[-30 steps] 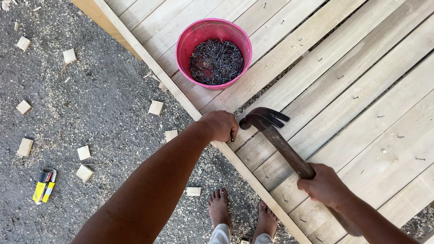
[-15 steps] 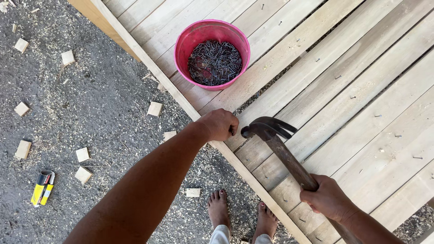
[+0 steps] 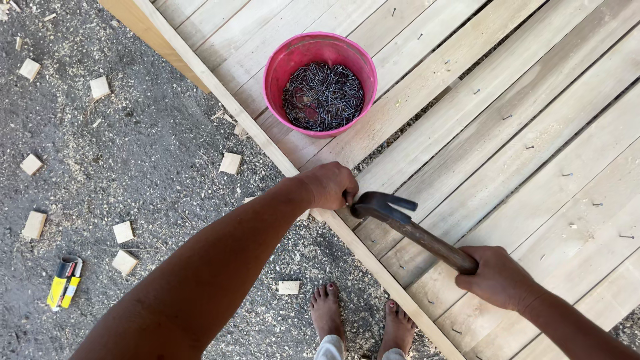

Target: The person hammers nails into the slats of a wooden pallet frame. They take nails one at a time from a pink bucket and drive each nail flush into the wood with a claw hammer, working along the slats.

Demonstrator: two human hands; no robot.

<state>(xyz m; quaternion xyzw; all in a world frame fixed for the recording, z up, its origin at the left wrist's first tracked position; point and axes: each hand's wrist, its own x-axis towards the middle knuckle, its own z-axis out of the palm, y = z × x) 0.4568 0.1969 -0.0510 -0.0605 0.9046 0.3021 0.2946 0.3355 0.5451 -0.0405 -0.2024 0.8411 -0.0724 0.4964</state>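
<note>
Head view: the hammer (image 3: 407,227) head has dropped from a raised swing onto the nail the left hand (image 3: 328,185) pinches at the board (image 3: 427,87) edge; right hand (image 3: 497,277) grips the handle. Bucket (image 3: 273,63) at twelve o'clock.

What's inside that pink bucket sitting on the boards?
The pink bucket is filled with a heap of dark nails, with a bit of pink wall showing around them. The nails cover the bottom, so what lies beneath them and how deep they go cannot be seen.
</note>
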